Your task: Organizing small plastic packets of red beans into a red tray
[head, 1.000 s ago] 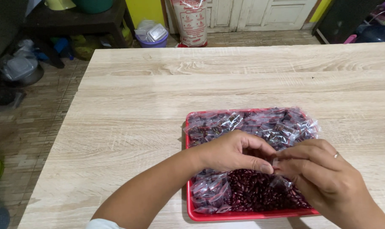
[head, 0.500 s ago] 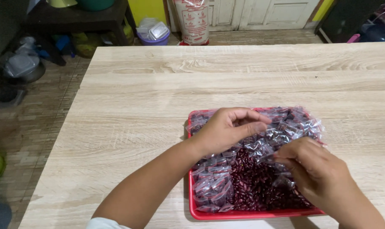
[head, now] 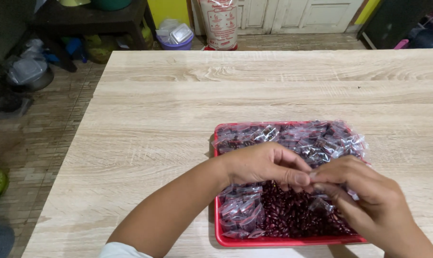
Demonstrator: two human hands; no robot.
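A red tray (head: 218,235) lies on the pale wooden table (head: 178,105). It holds loose dark red beans (head: 293,215) and many small clear plastic bags of beans (head: 312,138), piled along the far side and at the near left. My left hand (head: 264,165) and my right hand (head: 369,203) meet over the tray's middle. Their fingertips pinch together on a small clear plastic bag (head: 321,203) that hangs just over the loose beans.
Beyond the table's far edge stand a tall printed sack (head: 220,24), a purple tub with clear containers (head: 176,36) and a dark low bench (head: 83,19). Clutter and a metal pot (head: 28,71) sit on the tiled floor at the left.
My left hand drew back from the far bag pile toward the tray's middle. Both hands have come together again, pinching a small bag.
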